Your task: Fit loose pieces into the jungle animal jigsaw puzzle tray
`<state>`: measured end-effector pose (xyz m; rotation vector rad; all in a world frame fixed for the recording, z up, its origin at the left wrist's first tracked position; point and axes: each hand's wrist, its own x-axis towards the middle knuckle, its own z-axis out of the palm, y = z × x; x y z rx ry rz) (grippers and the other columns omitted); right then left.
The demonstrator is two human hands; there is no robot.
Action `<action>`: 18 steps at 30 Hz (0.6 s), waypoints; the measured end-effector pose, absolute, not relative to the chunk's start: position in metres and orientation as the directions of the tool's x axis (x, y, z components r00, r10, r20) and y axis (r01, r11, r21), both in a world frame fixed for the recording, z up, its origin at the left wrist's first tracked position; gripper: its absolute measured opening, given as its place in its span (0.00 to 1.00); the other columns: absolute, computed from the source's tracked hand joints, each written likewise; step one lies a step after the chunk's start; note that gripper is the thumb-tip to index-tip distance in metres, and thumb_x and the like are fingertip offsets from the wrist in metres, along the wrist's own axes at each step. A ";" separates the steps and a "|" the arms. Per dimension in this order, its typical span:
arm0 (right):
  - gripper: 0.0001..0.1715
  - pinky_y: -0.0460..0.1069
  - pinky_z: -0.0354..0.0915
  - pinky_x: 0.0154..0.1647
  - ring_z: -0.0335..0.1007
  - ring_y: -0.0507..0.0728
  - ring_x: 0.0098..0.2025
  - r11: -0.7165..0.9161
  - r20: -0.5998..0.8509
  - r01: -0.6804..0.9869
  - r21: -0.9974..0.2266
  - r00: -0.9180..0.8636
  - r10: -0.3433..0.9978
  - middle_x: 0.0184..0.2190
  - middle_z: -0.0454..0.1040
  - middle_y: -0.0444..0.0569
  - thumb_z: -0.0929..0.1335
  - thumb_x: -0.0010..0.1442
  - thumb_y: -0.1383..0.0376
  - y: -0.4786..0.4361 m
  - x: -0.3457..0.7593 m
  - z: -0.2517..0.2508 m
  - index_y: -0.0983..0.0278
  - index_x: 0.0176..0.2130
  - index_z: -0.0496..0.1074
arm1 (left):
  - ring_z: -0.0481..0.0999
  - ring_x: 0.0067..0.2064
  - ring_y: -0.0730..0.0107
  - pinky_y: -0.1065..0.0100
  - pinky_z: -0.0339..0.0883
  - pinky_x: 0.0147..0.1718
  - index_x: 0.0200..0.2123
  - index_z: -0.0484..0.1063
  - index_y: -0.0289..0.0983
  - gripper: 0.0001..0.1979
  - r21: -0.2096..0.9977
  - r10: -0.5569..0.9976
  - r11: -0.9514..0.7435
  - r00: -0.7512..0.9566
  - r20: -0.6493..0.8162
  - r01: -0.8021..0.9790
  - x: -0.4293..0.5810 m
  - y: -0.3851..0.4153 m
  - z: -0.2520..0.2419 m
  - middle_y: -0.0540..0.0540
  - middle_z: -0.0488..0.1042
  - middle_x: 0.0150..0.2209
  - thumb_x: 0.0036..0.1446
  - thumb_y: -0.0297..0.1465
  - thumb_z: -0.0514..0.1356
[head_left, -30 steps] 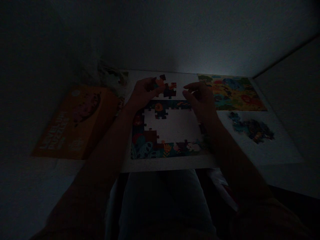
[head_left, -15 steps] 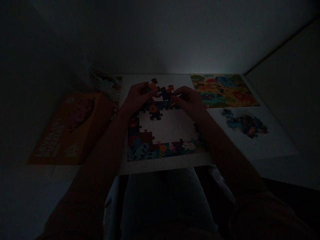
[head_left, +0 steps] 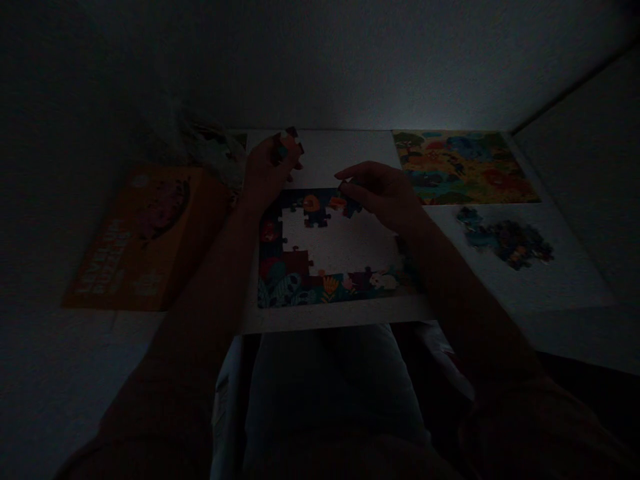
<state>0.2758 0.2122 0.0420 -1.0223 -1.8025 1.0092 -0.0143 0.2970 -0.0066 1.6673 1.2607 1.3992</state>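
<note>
The scene is very dim. My left hand [head_left: 267, 170] is raised over the far left corner of a partly assembled jigsaw puzzle [head_left: 290, 283]. Its fingers are closed on puzzle pieces [head_left: 291, 143] with orange and dark parts; how many is unclear. Above the puzzle's far edge, my right hand [head_left: 380, 190] pinches a small dark puzzle piece [head_left: 345, 187] between thumb and fingers. Just below those fingertips lies a piece with an orange patch [head_left: 337, 203], by the far border. The puzzle's border surrounds a bare white middle, and my right hand and forearm hide its right side.
An orange puzzle box [head_left: 120, 240] stands at the left, with crumpled clear plastic [head_left: 210, 143] behind it. At the far right lies a colourful animal picture [head_left: 465, 167]. A heap of loose puzzle pieces [head_left: 515, 243] sits nearer on the white table [head_left: 560, 293].
My hands have moved apart, the left one up and leftward with its pieces. The orange-patched piece from my right fingertips now appears lower, at the puzzle's far border. The view has shifted slightly.
</note>
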 end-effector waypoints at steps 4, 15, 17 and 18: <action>0.36 0.51 0.73 0.31 0.78 0.55 0.34 0.320 0.214 0.196 -0.927 -0.425 0.880 0.38 0.82 0.44 0.86 0.66 0.32 0.211 0.274 0.035 0.54 0.52 0.83 | 0.78 0.34 0.61 0.54 0.71 0.36 0.46 0.86 0.50 0.33 0.892 0.934 -0.338 -0.009 0.357 0.299 -0.015 0.297 -0.007 0.48 0.91 0.39 0.66 0.72 0.73; 0.35 0.53 0.74 0.40 0.81 0.58 0.39 0.362 0.151 0.270 -0.892 -0.577 0.802 0.40 0.87 0.46 0.85 0.66 0.31 0.200 0.265 0.033 0.54 0.49 0.82 | 0.74 0.34 0.58 0.48 0.70 0.38 0.44 0.82 0.54 0.36 0.916 0.951 -0.290 -0.028 0.309 0.279 -0.009 0.303 -0.008 0.53 0.87 0.35 0.57 0.78 0.72; 0.33 0.55 0.75 0.41 0.81 0.60 0.40 0.379 0.137 0.305 -0.874 -0.593 0.794 0.40 0.87 0.47 0.85 0.68 0.32 0.198 0.264 0.035 0.55 0.48 0.84 | 0.77 0.39 0.55 0.47 0.69 0.41 0.47 0.82 0.56 0.34 0.920 0.959 -0.269 -0.005 0.282 0.286 -0.011 0.306 -0.011 0.53 0.87 0.35 0.59 0.76 0.71; 0.31 0.55 0.75 0.41 0.81 0.60 0.40 0.387 0.130 0.317 -0.866 -0.604 0.787 0.40 0.88 0.48 0.84 0.69 0.34 0.197 0.263 0.035 0.55 0.48 0.84 | 0.77 0.40 0.55 0.47 0.69 0.41 0.49 0.82 0.55 0.34 0.919 0.962 -0.265 0.008 0.274 0.291 -0.011 0.307 -0.012 0.52 0.87 0.37 0.60 0.76 0.71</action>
